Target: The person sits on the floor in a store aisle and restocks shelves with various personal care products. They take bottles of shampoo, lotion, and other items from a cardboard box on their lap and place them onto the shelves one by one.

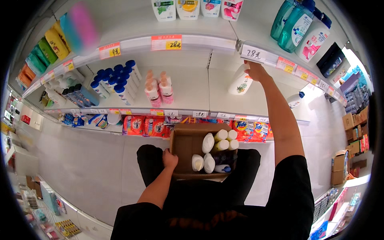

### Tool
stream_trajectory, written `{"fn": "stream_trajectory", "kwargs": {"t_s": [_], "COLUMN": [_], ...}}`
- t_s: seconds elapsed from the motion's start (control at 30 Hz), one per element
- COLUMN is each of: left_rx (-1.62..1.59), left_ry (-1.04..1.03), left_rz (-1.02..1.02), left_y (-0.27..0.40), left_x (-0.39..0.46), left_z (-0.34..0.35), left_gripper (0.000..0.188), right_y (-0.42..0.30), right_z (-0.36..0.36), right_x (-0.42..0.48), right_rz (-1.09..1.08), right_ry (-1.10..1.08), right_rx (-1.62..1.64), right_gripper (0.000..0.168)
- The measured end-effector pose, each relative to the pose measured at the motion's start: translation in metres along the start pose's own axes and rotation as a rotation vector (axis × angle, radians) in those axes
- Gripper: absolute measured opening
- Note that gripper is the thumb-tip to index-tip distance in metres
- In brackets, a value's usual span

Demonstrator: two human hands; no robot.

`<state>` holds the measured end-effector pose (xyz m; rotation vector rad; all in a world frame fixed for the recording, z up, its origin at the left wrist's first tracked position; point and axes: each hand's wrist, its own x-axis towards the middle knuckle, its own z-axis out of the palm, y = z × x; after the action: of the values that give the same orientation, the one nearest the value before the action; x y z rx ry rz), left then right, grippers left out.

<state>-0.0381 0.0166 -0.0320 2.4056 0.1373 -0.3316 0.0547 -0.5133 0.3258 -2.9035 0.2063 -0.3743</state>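
Observation:
My right hand (pixel 256 72) is shut on the top of a white plastic bottle (pixel 241 82) with a printed plant picture. The bottle tilts slightly over the middle shelf (pixel 192 96), just below a price tag; whether its base touches the shelf cannot be told. On my lap, between my knees, sits an open cardboard box (pixel 186 145). My left hand (pixel 170 159) grips its left wall. Inside, to the right, stand several white-capped bottles (pixel 222 144), white bottles (pixel 209 163) and a bottle with a blue top (pixel 222 168). The box's left half shows bare cardboard.
Blue-capped bottles (pixel 120 81) and pink pump bottles (pixel 159 90) stand left on the middle shelf; a white bottle (pixel 295 100) is at its right. The upper shelf edge (pixel 207 42) overhangs my right hand. Detergent bags (pixel 246 129) lie below. Cartons (pixel 340 168) stand at far right.

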Motion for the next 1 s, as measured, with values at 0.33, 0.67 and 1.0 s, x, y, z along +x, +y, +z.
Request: {"fn": "stream_trajectory", "kwargs": {"t_s": [0.33,0.67,1.0], "left_rx": [-0.009,0.01,-0.016], "left_ry": [-0.028,0.009,-0.065], "left_rz": [0.021,0.043,0.006], "left_y": [0.023,0.02,0.025], "left_x": [-0.009,-0.009,-0.012], "left_z": [-0.023,-0.019,-0.026], "left_gripper": [0.043,0.045,0.046], "right_y": [-0.131,-0.285,-0.262], "right_z": [0.1,0.185,0.152], "right_x": [-0.138,-0.323,-0.31], "right_rz": [0.061,1.038,0.956], "right_ry": [0.335,-0.737,-0.636], "right_rx": [0.138,1.318,1.554], "right_gripper": [0.059,0.066,0.049]}}
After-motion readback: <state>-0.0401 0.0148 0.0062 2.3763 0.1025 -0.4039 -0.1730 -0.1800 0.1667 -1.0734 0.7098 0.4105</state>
